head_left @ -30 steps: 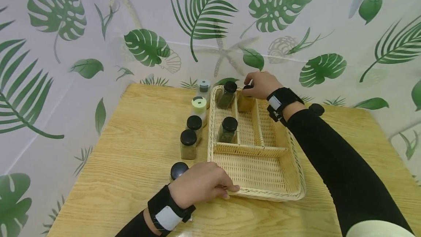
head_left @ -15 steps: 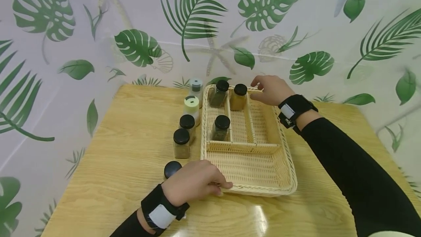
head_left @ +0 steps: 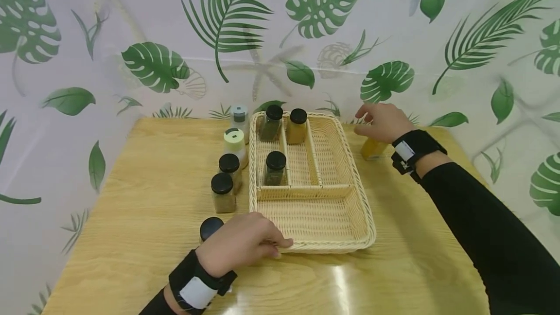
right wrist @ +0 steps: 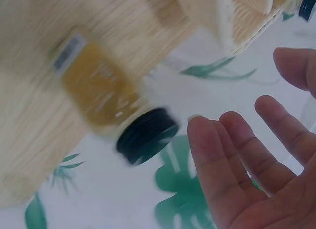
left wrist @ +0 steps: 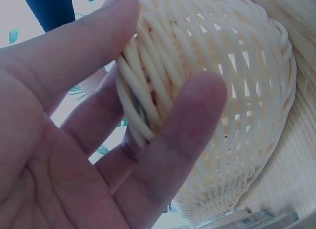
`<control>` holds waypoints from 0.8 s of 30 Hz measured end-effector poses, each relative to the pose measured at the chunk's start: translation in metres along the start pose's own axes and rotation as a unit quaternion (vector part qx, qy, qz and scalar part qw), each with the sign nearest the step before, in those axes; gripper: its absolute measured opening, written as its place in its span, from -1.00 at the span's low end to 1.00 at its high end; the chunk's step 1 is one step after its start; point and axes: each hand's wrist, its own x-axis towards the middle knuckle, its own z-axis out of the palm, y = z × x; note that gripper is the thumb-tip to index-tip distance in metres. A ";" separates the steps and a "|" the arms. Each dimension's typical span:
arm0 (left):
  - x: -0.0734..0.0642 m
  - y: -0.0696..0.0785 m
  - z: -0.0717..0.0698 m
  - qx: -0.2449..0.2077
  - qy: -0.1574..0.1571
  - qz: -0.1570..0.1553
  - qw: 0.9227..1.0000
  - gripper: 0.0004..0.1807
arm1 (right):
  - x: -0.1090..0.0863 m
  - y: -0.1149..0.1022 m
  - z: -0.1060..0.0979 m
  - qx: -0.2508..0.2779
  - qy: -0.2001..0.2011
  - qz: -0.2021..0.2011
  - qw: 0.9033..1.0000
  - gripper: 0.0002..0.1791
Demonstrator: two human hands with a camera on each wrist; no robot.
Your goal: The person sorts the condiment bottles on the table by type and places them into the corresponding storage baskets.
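My left hand (head_left: 242, 242) pinches the near-left rim of a woven, divided basket (head_left: 306, 218); in the left wrist view its thumb and fingers lie on both sides of the rim (left wrist: 140, 91). To the basket's right, my right hand (head_left: 386, 123) hovers over a yellow spice jar (head_left: 373, 148), partly hidden by it in the head view. The right wrist view shows this jar (right wrist: 101, 88), black-lidded and blurred, apart from the spread fingers. Inside the basket, a yellow spice jar (head_left: 297, 129) occupies the middle back slot, and two dark spice jars (head_left: 274, 170) share the left one.
Left of the basket stands a row of jars: one pale-lidded jar (head_left: 239, 119), one with a yellow-green lid (head_left: 235, 145), and black-lidded ones (head_left: 223, 196). Another black-lidded jar (head_left: 211, 226) is partly behind my left hand. A leaf-patterned cloth (head_left: 175, 8) backs the wooden table (head_left: 166, 179).
My right hand has let go of the yellow jar in the middle slot and moved right, out over the other yellow jar. The left hand keeps its hold on the rim.
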 end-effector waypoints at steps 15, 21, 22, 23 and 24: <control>-0.002 -0.001 -0.003 0.001 0.005 0.004 1.000 -0.79 | -0.013 0.043 0.001 -0.003 -0.004 0.033 0.999 -0.49; 0.000 0.001 -0.001 0.003 0.006 0.008 1.000 -0.79 | -0.017 0.051 0.011 -0.006 -0.011 0.036 0.999 -0.45; 0.000 0.001 -0.001 0.001 0.005 0.009 1.000 -0.79 | -0.017 0.052 0.013 -0.004 -0.009 0.035 0.999 -0.45; 0.000 0.001 0.000 0.001 0.005 0.010 1.000 -0.78 | -0.017 0.053 0.014 -0.002 -0.006 0.035 0.999 -0.46; 0.001 0.002 0.000 -0.001 0.004 0.012 1.000 -0.78 | -0.017 0.053 0.015 -0.002 -0.003 0.035 0.999 -0.46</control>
